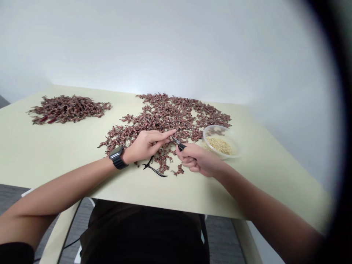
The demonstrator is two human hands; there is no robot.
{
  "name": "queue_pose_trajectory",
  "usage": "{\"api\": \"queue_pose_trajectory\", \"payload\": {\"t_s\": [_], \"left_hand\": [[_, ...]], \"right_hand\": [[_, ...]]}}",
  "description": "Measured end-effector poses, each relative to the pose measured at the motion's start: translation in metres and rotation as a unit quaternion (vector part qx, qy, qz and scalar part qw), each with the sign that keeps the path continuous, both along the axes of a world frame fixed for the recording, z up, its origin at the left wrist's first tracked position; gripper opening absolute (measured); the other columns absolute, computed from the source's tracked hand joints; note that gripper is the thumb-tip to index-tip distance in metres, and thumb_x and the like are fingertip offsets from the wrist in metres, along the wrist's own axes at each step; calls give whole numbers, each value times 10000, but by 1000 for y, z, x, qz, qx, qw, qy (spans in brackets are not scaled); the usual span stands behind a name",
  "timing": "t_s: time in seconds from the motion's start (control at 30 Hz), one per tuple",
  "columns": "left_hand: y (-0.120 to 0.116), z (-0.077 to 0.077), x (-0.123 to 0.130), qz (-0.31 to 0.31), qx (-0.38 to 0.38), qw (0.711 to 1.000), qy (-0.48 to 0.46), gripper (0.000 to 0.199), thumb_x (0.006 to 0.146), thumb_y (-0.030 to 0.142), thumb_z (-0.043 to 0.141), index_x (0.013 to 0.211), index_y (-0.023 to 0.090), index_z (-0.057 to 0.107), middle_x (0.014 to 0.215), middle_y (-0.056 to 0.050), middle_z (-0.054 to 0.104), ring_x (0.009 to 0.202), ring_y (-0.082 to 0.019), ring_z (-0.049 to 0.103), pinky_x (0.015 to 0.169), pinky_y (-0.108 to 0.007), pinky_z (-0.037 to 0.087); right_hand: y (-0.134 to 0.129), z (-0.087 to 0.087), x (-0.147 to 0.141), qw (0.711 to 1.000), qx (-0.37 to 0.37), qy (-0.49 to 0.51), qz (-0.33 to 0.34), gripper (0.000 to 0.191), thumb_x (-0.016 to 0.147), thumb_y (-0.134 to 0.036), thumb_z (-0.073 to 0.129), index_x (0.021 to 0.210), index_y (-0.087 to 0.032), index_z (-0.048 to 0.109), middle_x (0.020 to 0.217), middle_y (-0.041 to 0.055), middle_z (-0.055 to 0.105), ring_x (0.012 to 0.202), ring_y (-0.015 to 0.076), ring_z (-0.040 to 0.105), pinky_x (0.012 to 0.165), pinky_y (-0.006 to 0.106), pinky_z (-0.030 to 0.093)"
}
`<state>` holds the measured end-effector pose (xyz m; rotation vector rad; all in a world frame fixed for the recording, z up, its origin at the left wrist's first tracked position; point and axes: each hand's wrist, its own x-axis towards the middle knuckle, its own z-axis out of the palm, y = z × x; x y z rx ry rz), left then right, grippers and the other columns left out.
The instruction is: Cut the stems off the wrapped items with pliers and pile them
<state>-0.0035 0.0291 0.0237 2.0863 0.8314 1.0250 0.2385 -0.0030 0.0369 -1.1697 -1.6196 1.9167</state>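
Observation:
My right hand [196, 158] is wrapped round black-handled pliers [181, 146], whose metal jaws reach the fingertips of my left hand. My left hand [148, 143], with a dark watch [118, 157] on its wrist, has thumb and fingers drawn together at the pliers' tip. Whatever is pinched there is too small and covered to make out. Under and beyond both hands spreads a loose heap of small reddish-brown figures [165, 113]. A second pair of black-handled pliers or nippers [155, 170] lies on the table just below my left hand.
At the right stands a round clear plastic tub [233, 156] with small gold-coloured pieces [219, 145] inside. Another pile of reddish-brown figures [70, 109] lies at the far left. The pale yellow table [123, 187] meets a white wall [165, 47] at the back.

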Motion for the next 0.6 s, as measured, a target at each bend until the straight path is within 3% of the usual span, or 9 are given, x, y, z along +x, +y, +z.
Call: {"api": "queue_pose_trajectory", "payload": {"t_s": [0.07, 0.13, 0.2, 0.23, 0.33, 0.43, 0.6], "left_hand": [[2, 2, -3, -6, 45, 999, 26, 410, 924, 281, 672, 1332, 289, 709, 882, -59, 738, 782, -168, 592, 813, -295, 474], [2, 3, -2, -2, 23, 1000, 16, 427, 937, 289, 662, 1363, 275, 689, 935, -69, 751, 772, -161, 584, 805, -299, 477], [0, 3, 1, 0, -62, 998, -24, 501, 955, 349, 654, 1442, 235, 623, 944, -82, 757, 713, -146, 568, 734, -289, 482], [-1, 2, 3, -6, -118, 992, -49, 548, 959, 381, 652, 1475, 211, 587, 934, -87, 755, 677, -135, 551, 689, -278, 475], [-3, -1, 8, -44, -255, 958, -125, 610, 942, 425, 684, 1477, 152, 577, 886, -87, 736, 614, -101, 490, 603, -241, 432], [-3, -3, 9, -68, -329, 923, -190, 575, 912, 399, 733, 1416, 142, 632, 848, -73, 714, 601, -81, 458, 575, -216, 392], [-2, -4, 10, -92, -386, 889, -229, 520, 909, 351, 748, 1376, 141, 662, 818, -60, 696, 590, -64, 434, 572, -206, 361]], "right_hand": [[-1, 4, 2, 994, -89, 49, 35, 225, 848, -367, 531, 761, -237, 368, 665, -72, 181, 549, 109, 80, 454, 263, 41], [-1, 4, 2, 996, -69, 43, 32, 219, 864, -376, 520, 772, -237, 377, 668, -70, 180, 548, 110, 94, 455, 262, 54], [0, 2, 0, 998, 59, -20, -10, 187, 864, -349, 525, 785, -234, 401, 663, -63, 245, 545, 110, 169, 468, 263, 116], [1, 0, 0, 986, 149, -67, -38, 176, 857, -329, 536, 783, -230, 411, 661, -57, 294, 552, 111, 223, 485, 267, 155], [4, -8, -1, 900, 375, -198, -97, 208, 839, -300, 577, 755, -221, 403, 640, -49, 398, 579, 117, 335, 552, 288, 225], [7, -13, 1, 845, 459, -254, -98, 255, 847, -322, 598, 764, -225, 377, 615, -55, 415, 568, 119, 364, 580, 294, 234], [10, -16, 5, 817, 504, -271, -62, 228, 851, -309, 600, 790, -227, 396, 672, -33, 489, 604, 133, 416, 608, 287, 262]]}}
